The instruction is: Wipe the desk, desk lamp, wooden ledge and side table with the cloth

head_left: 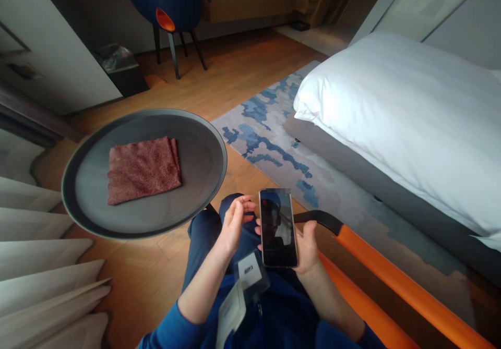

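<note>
A phone (278, 229) with a dark, reflective screen lies upright in my right hand (307, 247), whose fingertips wrap round its left edge. Just left of the phone is my left hand (236, 221), fingers apart and slightly curled, holding nothing. To the left of my knees, a folded reddish-brown cloth (144, 170) rests on a round dark table (199, 166) with a raised rim. Neither hand touches the cloth. Badge holders (249, 271) hang in front of my body, below the hands.
An orange armrest (391, 271) with a black end is at my right. Beyond the patterned rug (270, 130) stands a bed (391, 88) with white bedding. A blue chair (168, 4) and a bin (123, 67) are at the back; pale curtains (43, 281) hang at left.
</note>
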Action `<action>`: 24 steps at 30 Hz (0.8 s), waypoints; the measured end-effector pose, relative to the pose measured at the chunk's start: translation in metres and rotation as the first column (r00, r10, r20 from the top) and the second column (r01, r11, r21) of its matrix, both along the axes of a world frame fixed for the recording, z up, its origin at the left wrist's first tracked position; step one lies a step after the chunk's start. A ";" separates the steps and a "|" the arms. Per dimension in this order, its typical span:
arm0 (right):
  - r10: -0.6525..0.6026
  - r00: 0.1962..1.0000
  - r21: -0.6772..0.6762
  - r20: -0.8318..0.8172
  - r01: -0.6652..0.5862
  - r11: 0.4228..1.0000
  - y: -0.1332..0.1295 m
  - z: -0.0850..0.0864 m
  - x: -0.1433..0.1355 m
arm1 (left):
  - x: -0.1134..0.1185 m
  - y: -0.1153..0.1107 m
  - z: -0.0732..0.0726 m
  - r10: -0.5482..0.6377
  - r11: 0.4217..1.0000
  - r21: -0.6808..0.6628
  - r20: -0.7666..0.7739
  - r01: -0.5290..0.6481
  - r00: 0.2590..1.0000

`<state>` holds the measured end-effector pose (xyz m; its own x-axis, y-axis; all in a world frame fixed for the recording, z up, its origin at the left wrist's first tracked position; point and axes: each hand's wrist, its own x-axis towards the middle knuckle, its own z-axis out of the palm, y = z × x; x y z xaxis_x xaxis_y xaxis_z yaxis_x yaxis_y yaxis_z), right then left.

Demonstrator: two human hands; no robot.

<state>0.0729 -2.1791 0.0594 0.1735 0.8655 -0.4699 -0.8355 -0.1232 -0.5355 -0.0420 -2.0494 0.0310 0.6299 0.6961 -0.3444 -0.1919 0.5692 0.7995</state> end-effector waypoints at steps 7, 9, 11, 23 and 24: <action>-0.057 0.998 -0.007 0.034 0.058 0.998 0.004 0.002 -0.001 | -0.003 -0.007 -0.002 -0.235 0.951 0.209 0.007 0.228 0.972; -0.077 0.995 0.005 0.056 0.077 0.997 0.007 0.002 -0.004 | 0.000 -0.014 -0.001 -0.332 0.901 0.287 -0.029 0.326 0.943; -0.087 0.995 0.020 0.056 0.086 0.996 0.009 0.001 -0.005 | 0.004 -0.019 0.000 -0.365 0.872 0.325 -0.063 0.365 0.929; 0.005 1.000 0.053 -0.010 -0.004 0.999 -0.004 0.003 0.000 | 0.005 0.001 0.011 0.034 0.980 0.199 -0.137 -0.006 0.990; 0.004 1.000 0.054 -0.011 -0.003 0.999 -0.004 0.003 -0.001 | 0.003 0.000 0.011 0.035 0.982 0.191 -0.141 -0.007 0.989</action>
<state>0.0724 -2.1830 0.0622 0.1654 0.8903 -0.4242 -0.8412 -0.0972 -0.5320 -0.0385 -2.0497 0.0419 0.5683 0.7698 -0.2906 -0.0782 0.4022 0.9122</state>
